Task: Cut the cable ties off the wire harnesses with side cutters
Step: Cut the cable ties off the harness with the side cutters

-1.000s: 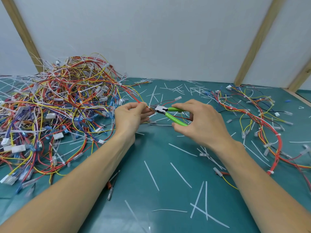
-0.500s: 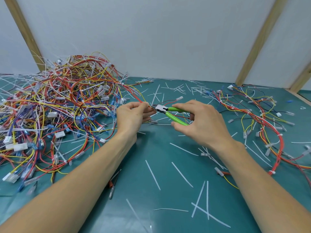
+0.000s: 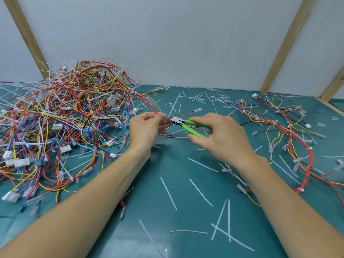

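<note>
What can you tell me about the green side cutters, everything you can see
The side cutters have two bright green, glossy plastic-looking handles and a small metal head with a dark pivot. They are held above the teal mat, roughly level, head pointing left. The right hand grips the handles; the tips meet the wires pinched in the left hand. The tie itself is hidden.

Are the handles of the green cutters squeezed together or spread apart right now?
Spread apart: the two green handles splay into a V toward the right hand, which grips them. Whether the blades are shut, cannot tell.
</note>
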`<state>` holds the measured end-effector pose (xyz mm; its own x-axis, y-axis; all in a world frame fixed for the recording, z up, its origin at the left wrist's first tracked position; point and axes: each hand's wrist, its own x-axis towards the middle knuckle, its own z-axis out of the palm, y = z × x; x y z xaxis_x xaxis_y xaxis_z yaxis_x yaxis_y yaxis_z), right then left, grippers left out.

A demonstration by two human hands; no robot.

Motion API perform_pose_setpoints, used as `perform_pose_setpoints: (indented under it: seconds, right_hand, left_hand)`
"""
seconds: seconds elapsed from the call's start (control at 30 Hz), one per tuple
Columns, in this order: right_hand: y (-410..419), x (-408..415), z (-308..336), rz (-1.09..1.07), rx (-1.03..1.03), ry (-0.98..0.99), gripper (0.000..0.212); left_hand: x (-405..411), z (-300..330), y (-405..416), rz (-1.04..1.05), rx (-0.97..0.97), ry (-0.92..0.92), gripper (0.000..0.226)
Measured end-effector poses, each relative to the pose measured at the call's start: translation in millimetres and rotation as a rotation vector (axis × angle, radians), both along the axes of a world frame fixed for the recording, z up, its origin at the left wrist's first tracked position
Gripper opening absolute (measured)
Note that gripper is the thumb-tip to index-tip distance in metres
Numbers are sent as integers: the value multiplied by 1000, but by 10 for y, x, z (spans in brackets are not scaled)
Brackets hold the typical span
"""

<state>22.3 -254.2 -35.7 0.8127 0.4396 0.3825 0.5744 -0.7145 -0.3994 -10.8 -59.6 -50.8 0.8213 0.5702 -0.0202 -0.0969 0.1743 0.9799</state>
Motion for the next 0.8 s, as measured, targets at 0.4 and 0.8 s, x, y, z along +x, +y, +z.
perform_pose_setpoints:
  seconds: [0.4, 0.8]
  right_hand:
    - [-11, -10, 27, 30, 47, 53, 34]
    - [-8, 38, 11, -42, 229, 56, 25]
  left_hand:
    - [10, -21, -8, -1, 24, -4, 9]
    - [17, -4, 52, 2, -30, -43, 14]
